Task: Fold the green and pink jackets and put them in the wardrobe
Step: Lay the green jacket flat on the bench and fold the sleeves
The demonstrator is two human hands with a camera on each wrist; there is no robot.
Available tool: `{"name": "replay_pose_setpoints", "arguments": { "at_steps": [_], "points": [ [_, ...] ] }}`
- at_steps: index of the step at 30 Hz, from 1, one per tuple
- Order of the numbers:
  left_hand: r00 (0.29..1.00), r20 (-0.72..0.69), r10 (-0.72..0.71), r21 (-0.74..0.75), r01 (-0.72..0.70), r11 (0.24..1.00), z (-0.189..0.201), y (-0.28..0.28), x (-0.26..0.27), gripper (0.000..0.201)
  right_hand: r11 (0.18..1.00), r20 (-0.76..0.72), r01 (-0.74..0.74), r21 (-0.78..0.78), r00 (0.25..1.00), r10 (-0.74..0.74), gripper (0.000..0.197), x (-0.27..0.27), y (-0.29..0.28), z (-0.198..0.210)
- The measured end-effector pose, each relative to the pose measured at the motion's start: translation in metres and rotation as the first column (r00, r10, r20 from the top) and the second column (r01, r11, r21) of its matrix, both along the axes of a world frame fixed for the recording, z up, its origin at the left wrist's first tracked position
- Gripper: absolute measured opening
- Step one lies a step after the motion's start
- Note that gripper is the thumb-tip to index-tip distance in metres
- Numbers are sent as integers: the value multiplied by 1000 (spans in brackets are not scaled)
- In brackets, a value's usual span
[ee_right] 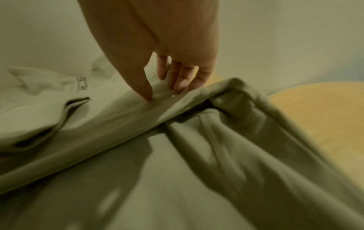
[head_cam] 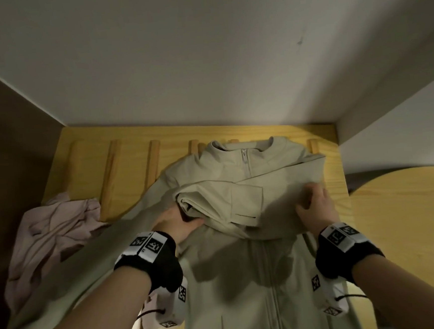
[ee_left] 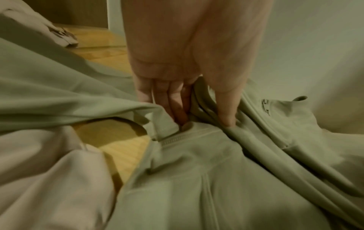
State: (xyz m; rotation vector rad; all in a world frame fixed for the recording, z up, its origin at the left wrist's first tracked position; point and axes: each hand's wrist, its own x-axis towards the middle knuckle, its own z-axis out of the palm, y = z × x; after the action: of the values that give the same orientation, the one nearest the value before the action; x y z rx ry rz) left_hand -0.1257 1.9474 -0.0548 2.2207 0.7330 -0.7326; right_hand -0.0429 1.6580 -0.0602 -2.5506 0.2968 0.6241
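The pale green jacket [head_cam: 245, 279] lies front up on a wooden slatted platform [head_cam: 122, 166], collar toward the wall, zip closed. Its sleeves are folded across the chest. My left hand [head_cam: 178, 219] grips the bunched end of a folded sleeve at the jacket's left side. In the left wrist view the left hand [ee_left: 204, 123] has its thumb on top and its fingers tucked under the green jacket [ee_left: 197, 186]. My right hand [head_cam: 312, 201] pinches a fold at the right edge. There the right hand [ee_right: 163, 93] has thumb and fingertips on the green jacket [ee_right: 118, 171]. The pink jacket [head_cam: 52, 229] lies crumpled at the left.
A white wall [head_cam: 202, 61] rises just behind the collar and a brown panel [head_cam: 6, 142] closes the left side. A rounded wooden board [head_cam: 401, 214] stands to the right. Bare slats show between the two jackets.
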Motion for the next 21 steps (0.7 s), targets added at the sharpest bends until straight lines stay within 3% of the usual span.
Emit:
{"name": "replay_pose_setpoints", "arguments": {
  "at_steps": [3, 7, 13, 16, 19, 21],
  "points": [
    [1000, -22, 17, 41, -16, 999, -2, -1, 4, 43, 998, 48, 61, -20, 997, -60, 62, 6, -10, 2],
    [998, -42, 51, 123, -45, 991, -3, 0, 5, 15, 987, 71, 144, 72, 986, -149, 67, 14, -12, 1],
    [974, 58, 217, 62, -221, 973, 0, -5, -6, 31, 983, -4, 175, 58, 985, -175, 73, 31, -17, -3],
    [961, 102, 257, 15, -260, 966, 3, -12, -5, 45, 990, -62, 133, 34, 989, -131, 61, 36, -19, -5],
    [958, 134, 254, 67, -264, 962, 1, -16, 2, 34, 996, -82, 85, -7, 993, -86, 40, 42, -19, -8],
    [966, 133, 223, 107, -237, 966, -1, -16, 5, 28, 998, -111, 59, -20, 992, -60, 41, 46, -20, -10]
  ]
}}
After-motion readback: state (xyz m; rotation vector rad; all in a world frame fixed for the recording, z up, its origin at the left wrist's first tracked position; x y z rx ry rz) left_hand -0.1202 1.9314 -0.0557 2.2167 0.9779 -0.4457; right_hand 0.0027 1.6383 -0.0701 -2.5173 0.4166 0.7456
